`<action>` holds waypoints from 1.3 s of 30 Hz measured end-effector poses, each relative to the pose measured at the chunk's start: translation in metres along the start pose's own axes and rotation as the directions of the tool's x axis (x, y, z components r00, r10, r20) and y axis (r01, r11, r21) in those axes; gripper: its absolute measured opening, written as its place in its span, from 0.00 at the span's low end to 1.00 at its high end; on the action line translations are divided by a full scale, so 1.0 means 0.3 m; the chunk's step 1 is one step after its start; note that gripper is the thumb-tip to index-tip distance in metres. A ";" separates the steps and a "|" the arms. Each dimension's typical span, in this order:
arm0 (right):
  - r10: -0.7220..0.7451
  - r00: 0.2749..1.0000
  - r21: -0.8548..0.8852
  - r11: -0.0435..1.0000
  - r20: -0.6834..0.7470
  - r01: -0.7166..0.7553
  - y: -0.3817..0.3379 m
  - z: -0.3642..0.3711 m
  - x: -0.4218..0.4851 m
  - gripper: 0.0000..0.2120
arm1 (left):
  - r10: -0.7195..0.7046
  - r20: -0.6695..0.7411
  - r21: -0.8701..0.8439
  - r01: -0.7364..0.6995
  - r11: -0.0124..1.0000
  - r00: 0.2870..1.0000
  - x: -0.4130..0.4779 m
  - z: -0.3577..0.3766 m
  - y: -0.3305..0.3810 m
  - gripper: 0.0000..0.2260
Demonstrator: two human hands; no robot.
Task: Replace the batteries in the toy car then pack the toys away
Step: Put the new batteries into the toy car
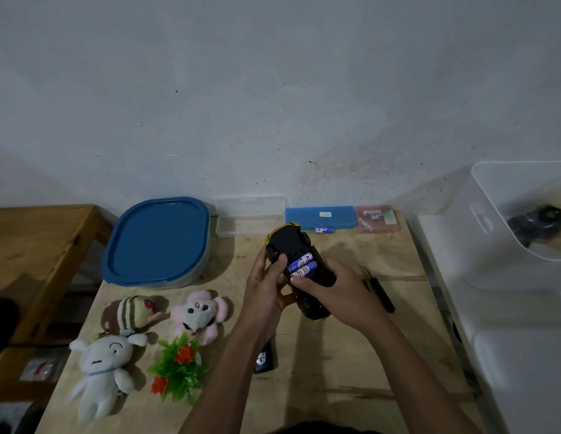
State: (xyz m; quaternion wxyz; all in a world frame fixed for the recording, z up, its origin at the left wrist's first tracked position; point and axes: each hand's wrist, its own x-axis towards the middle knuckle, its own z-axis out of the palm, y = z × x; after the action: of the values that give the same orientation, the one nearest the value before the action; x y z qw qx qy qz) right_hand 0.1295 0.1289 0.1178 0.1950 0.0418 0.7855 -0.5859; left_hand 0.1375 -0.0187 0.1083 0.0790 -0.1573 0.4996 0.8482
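Fingers [277, 266] of my left hand [263, 289] and right hand [334, 291] grip the upturned toy car [290, 241] between them, one fingertip touching its batteries [302, 265].

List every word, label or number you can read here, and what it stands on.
Nothing can be read for certain.
Batteries in the toy car: blue, white and red print, blurred.
Loose battery by the blue case: print blurred.
Blue case: white sticker, too small.
Pink box: print blurred.
Black object under the left forearm: white emblem, unreadable.
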 end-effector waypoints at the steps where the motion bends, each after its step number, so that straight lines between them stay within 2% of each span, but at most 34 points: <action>1: -0.017 1.000 0.021 1.000 0.005 0.017 -0.001 0.003 -0.002 0.20 | 0.001 0.004 0.013 -0.001 1.000 1.000 0.004 0.000 0.002 0.14; 4: -0.040 0.999 0.067 0.997 -0.014 0.041 -0.007 0.000 -0.002 0.17 | 0.004 0.024 0.041 -0.004 0.999 1.000 0.014 0.003 0.007 0.14; 11: 0.002 0.999 0.124 0.992 -0.047 0.004 0.002 0.001 0.022 0.16 | -0.037 0.010 0.054 0.036 0.998 0.999 0.050 0.005 -0.008 0.14; 17: -0.003 0.999 0.095 0.996 0.040 -0.001 0.041 -0.032 0.128 0.21 | -0.074 -0.044 0.054 0.076 0.996 0.996 0.102 -0.030 -0.012 0.15; 20: -0.032 0.996 -0.089 0.996 -0.080 0.025 0.090 -0.081 0.280 0.21 | -0.079 -0.093 0.037 0.082 0.996 0.993 0.140 -0.055 0.003 0.15; 22: -0.072 0.993 -0.250 0.967 -0.093 0.047 0.132 -0.102 0.390 0.19 | -0.085 -0.125 0.019 0.089 0.996 0.988 0.157 -0.067 0.006 0.16; 24: -0.113 0.990 -0.429 0.901 -0.085 0.066 0.175 -0.117 0.486 0.17 | -0.090 -0.148 0.008 0.093 0.996 0.985 0.165 -0.076 0.005 0.16; 26: -0.146 0.987 -0.627 0.775 -0.065 0.073 0.208 -0.122 0.556 0.16 | -0.091 -0.155 0.006 0.093 0.996 0.984 0.169 -0.085 0.003 0.16; 29: -0.173 0.985 -0.857 0.509 -0.011 0.080 0.223 -0.105 0.597 0.17 | -0.101 -0.162 0.002 0.103 0.995 0.982 0.168 -0.100 0.001 0.16; 31: -0.187 0.982 -0.932 0.356 -0.004 0.064 0.222 -0.088 0.599 0.19 | -0.111 -0.171 -0.001 0.113 0.994 0.979 0.165 -0.110 0.000 0.15; 34: -0.209 0.978 -0.966 0.257 -0.016 0.039 0.219 -0.072 0.593 0.21 | -0.127 -0.190 -0.009 0.127 0.992 0.973 0.164 -0.119 -0.002 0.15; 39: -0.193 0.979 -0.977 0.211 -0.065 -0.023 0.235 -0.062 0.578 0.18 | -0.133 -0.196 -0.010 0.133 0.991 0.972 0.155 -0.121 0.000 0.15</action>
State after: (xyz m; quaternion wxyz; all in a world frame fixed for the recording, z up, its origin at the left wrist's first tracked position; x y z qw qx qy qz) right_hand -0.0142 0.1400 -0.0030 0.0772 -0.0823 0.9931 0.0314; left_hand 0.1006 -0.0514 0.0759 0.0861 -0.2732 0.4948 0.8204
